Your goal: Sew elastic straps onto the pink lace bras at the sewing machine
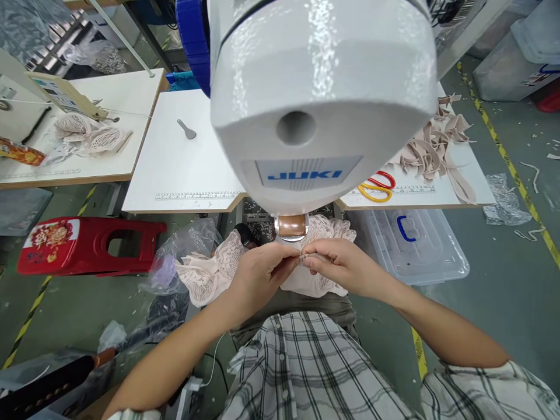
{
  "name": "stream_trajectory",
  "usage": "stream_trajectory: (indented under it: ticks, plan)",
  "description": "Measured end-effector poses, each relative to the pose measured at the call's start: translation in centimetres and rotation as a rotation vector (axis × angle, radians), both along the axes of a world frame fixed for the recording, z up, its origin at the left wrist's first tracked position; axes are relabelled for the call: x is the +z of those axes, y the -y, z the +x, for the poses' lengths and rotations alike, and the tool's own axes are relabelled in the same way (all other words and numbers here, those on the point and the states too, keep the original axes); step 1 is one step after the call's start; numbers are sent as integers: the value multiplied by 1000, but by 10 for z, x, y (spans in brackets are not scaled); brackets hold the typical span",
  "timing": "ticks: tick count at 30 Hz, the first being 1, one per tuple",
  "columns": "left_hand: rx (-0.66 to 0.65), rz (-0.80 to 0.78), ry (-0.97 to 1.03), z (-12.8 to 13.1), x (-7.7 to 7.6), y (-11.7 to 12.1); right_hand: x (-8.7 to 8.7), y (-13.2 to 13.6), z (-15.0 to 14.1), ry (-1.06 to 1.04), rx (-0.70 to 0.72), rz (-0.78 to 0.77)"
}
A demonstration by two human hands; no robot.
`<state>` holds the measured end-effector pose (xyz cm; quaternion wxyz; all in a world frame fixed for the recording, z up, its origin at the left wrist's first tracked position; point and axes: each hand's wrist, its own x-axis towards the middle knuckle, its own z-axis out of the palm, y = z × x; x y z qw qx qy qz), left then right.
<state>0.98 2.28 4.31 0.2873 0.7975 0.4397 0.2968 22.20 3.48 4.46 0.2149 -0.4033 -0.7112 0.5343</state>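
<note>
My left hand (258, 271) and my right hand (336, 262) meet just below the head of a white JUKI sewing machine (315, 93). Both pinch a thin edge of a pale pink lace garment (324, 230) between thumb and fingers, fingertips almost touching. The lace bunches behind my hands and spills over my lap. More lace pieces (205, 274) hang to the left of my left hand, out of a clear plastic bag (175, 251).
A white sewing table (184, 157) holds a ruler strip, yellow and red scissors (378, 188) and a heap of beige straps (431, 149). A clear lidded bin (415, 245) stands at right, a red stool (87, 245) lies at left. A neighbouring table (79, 134) carries lace.
</note>
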Motion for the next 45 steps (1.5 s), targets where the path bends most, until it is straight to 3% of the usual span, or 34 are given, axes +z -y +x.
stream_trajectory:
  ticks: [8,14,20,23,25,27,31,33,37,39,42,45]
  plan:
    - [-169,109,-51,-6,2,-11,1,-2,1,39,1,35]
    - [-230,86,-205,-7,6,-17,2,-3,-2,99,16,86]
    - [-131,-23,-242,2,6,-11,1,2,-6,158,-122,375]
    - [-9,-76,-175,6,2,-9,6,-10,-8,177,-159,412]
    - [97,0,-165,6,-4,-11,12,-24,-10,200,-135,355]
    - [121,225,-203,0,-13,-17,19,-38,-13,253,-92,303]
    - [-57,717,-302,-19,-28,-33,30,-53,-19,371,-39,330]
    - [-125,785,-338,-26,-31,-39,33,-53,-20,404,-37,362]
    - [-158,780,-425,-26,-27,-39,26,-47,-19,444,-49,384]
    - [-110,743,-493,-21,-22,-33,16,-40,-17,434,-125,492]
    - [-47,623,-600,-15,-14,-27,-2,-27,-15,386,-287,818]
    - [-114,573,-625,-20,-9,-33,-16,-17,-16,343,-417,1036]
